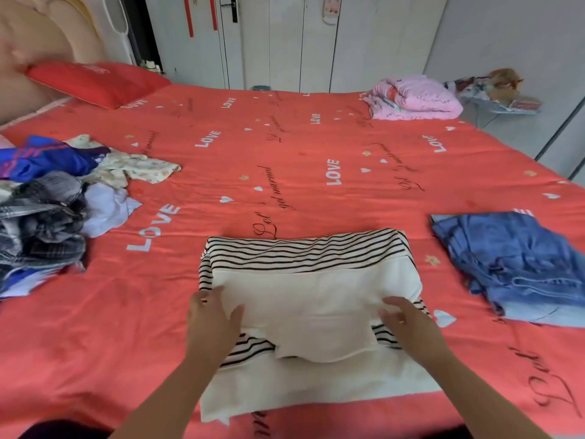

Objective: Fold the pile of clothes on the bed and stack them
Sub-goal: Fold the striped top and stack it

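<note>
Where our hands lay: both rested on the striped top [316,289], which sat at the near middle of the bed [278,144].
Left hand: our left hand [212,318] lay spread and flat on the top's cream panel, fingers straight, gripping nothing.
Right hand: our right hand [408,324] lay at the panel's right edge. Blur kept us from telling whether its fingers pressed flat or nipped the cloth.
Striped top: it was partly folded, with the cream panel turned over the black-and-white stripes. Stripes showed along the far edge and beside both hands, and a cream layer reached nearer to us. We judged it needed at least 1 more fold.
Done: 1 garment, the blue jeans [512,261], lay folded at the right, well apart from the top. We took it for the start of the stack.
Left to do: the pile [47,210] at the left held at least 4 loose pieces: blue, grey plaid, white and a cream print. We judged the task less than half finished.
Writing: the sheet repeated "LOVE" in white capitals, with black script we read as "Let's get married". The script at the near right was cut off and unreadable.
Far side: a red pillow [95,82] lay far left, its pale motif illegible, and a pink quilt [414,98] lay far right.
</note>
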Available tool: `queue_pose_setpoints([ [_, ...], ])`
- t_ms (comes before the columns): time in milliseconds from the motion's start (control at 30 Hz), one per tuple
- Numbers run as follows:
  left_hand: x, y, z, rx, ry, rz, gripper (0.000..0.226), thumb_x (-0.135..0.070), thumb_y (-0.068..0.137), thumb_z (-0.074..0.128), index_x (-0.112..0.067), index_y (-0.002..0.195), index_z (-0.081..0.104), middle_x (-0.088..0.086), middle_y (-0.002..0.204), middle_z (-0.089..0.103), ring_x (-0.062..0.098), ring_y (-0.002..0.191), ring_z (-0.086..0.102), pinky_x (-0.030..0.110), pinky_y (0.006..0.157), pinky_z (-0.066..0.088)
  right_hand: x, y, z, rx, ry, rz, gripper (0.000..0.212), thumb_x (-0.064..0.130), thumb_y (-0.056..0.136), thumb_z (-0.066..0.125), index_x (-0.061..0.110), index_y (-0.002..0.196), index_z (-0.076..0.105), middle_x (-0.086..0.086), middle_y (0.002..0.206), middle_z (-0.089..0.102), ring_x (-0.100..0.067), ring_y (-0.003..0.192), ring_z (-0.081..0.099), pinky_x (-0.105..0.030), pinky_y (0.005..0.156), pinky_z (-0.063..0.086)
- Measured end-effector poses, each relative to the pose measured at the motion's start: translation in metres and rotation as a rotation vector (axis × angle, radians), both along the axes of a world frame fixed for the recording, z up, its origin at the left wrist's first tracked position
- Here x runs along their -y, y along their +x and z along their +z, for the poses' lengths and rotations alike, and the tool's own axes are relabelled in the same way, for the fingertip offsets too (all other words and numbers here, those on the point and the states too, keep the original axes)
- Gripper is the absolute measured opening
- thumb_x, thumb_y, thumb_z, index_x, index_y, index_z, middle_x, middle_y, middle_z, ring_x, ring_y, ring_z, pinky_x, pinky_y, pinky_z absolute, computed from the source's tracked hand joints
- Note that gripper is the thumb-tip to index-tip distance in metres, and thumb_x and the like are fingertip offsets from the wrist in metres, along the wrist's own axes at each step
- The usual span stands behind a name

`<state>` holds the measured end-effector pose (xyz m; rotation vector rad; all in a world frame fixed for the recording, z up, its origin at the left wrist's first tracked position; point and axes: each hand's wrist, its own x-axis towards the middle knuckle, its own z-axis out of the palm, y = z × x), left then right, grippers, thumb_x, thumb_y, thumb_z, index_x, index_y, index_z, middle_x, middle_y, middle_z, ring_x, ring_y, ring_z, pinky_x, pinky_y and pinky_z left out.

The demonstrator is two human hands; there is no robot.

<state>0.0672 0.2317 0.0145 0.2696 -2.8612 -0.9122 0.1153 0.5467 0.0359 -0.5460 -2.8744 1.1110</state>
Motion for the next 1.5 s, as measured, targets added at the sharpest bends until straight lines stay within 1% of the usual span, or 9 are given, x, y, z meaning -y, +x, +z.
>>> queue_pose_setpoints([
  [133, -0.009, -0.01, 0.005, 0.132, 0.282, 0.215, 0.065, -0.027, 0.082, 0.067, -0.003, 0.135, 0.038, 0.024, 0.128, 0.049, 0.037, 0.119, 0.045, 0.04, 0.099, 0.038, 0.03, 0.002, -0.002, 0.101, -0.1, -0.008, 0.05, 0.039, 0.088, 0.057, 0.024, 0.134, 0.044, 0.001, 0.083, 0.058, -0.016, 0.084, 0.055, -0.026, 0.074, 0.037],
  [367, -0.014, -0.007, 0.031, -0.081, 0.423, 0.135, 0.046, -0.012, 0.078, 0.058, -0.002, 0.123, 0.056, 0.018, 0.11, 0.064, 0.035, 0.1, 0.057, 0.039, 0.085, 0.043, 0.035, 0.002, 0.021, -0.084, -0.509, -0.25, 0.035, -0.002, 0.082, 0.055, 0.008, 0.114, 0.062, 0.001, 0.069, 0.05, -0.014, 0.059, 0.047, -0.026, 0.058, 0.039],
  [533, 0.001, 0.024, 0.035, 0.072, 0.212, 0.029, 0.038, -0.02, 0.076, 0.062, 0.004, 0.105, 0.059, 0.016, 0.088, 0.061, 0.03, 0.082, 0.054, 0.033, 0.064, 0.036, 0.013, 0.035, 0.036, 0.074, -0.386, -0.079, 0.02, 0.008, 0.084, 0.062, 0.014, 0.102, 0.065, 0.002, 0.064, 0.054, -0.011, 0.051, 0.049, -0.017, 0.049, 0.043],
  [667, 0.003, 0.028, 0.017, 0.095, -0.003, 0.081, 0.055, -0.016, 0.079, 0.067, -0.002, 0.128, 0.047, 0.024, 0.121, 0.047, 0.036, 0.115, 0.04, 0.04, 0.092, 0.036, -0.003, 0.036, 0.018, 0.132, -0.021, -0.05, 0.022, 0.023, 0.087, 0.062, 0.017, 0.108, 0.065, 0.009, 0.071, 0.054, -0.008, 0.065, 0.051, -0.021, 0.056, 0.035],
  [900, -0.019, -0.023, 0.02, -0.012, -0.1, -0.024, 0.056, -0.024, 0.091, 0.054, -0.02, 0.143, 0.034, 0.024, 0.146, 0.027, 0.038, 0.134, 0.028, 0.043, 0.109, 0.026, -0.039, -0.016, 0.006, -0.09, 0.183, -0.162, 0.043, 0.015, 0.085, 0.061, 0.009, 0.127, 0.053, -0.023, 0.117, 0.057, -0.032, 0.116, 0.045, -0.035, 0.095, 0.035],
  [1067, -0.016, -0.047, 0.002, 0.201, -0.165, -0.066, 0.059, -0.027, 0.095, 0.046, -0.021, 0.148, 0.021, 0.027, 0.151, 0.006, 0.037, 0.139, 0.02, 0.038, 0.11, 0.025, -0.057, -0.044, -0.009, 0.049, 0.168, -0.096, 0.052, 0.018, 0.09, 0.054, 0.016, 0.14, 0.039, -0.02, 0.129, 0.054, -0.035, 0.119, 0.047, -0.035, 0.096, 0.035],
  [1233, -0.002, -0.05, -0.001, 0.099, -0.197, -0.074, 0.045, -0.005, 0.09, 0.049, 0.001, 0.134, 0.041, 0.032, 0.14, 0.023, 0.042, 0.126, 0.035, 0.041, 0.102, 0.035, -0.067, -0.037, -0.008, 0.015, 0.22, -0.113, 0.047, 0.006, 0.087, 0.053, 0.016, 0.132, 0.051, -0.022, 0.118, 0.061, -0.035, 0.108, 0.054, -0.033, 0.088, 0.039],
  [1367, -0.003, -0.032, 0.001, 0.234, -0.331, 0.004, 0.058, -0.03, 0.092, 0.051, -0.018, 0.145, 0.029, 0.015, 0.151, 0.011, 0.037, 0.133, 0.024, 0.046, 0.106, 0.028, -0.062, -0.018, -0.015, 0.164, 0.142, -0.123, 0.06, 0.014, 0.087, 0.057, 0.021, 0.142, 0.035, -0.026, 0.117, 0.055, -0.037, 0.112, 0.047, -0.035, 0.091, 0.038],
  [1500, -0.048, -0.01, 0.009, 0.004, -0.407, -0.209, 0.063, -0.035, 0.085, 0.063, -0.019, 0.141, 0.039, 0.016, 0.152, 0.022, 0.039, 0.135, 0.029, 0.052, 0.104, 0.029, -0.06, -0.014, -0.022, 0.195, -0.032, -0.295, 0.058, 0.027, 0.079, 0.071, 0.001, 0.124, 0.046, -0.02, 0.111, 0.06, -0.036, 0.105, 0.055, -0.036, 0.081, 0.043],
])
